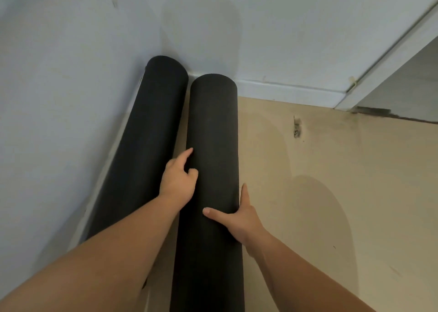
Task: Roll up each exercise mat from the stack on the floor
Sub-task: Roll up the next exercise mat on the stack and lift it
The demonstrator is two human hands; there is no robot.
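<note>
Black rolled mat (213, 122) lies on the floor (331, 169), beside a second roll (151, 134) at the wall's (59, 98) edge. Left hand (179, 181) curls on it, forefinger out; right hand (241, 219) flat, thumb across. Press evenly, keep it parallel, wraps tight.

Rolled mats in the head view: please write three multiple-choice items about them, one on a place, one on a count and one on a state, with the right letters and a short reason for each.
1. Where does the left mat lie?
A. along the wall
B. in the doorway
C. across the other mat

2. How many black mats show?
A. one
B. two
C. four

3. The right mat is:
A. spread flat
B. folded in half
C. rolled into a tube

Key:
1 A, its long side runs by the foot of the wall.
2 B, two rolls lie side by side.
3 C, it is a round tube, with the left hand and the right hand on it.
</note>
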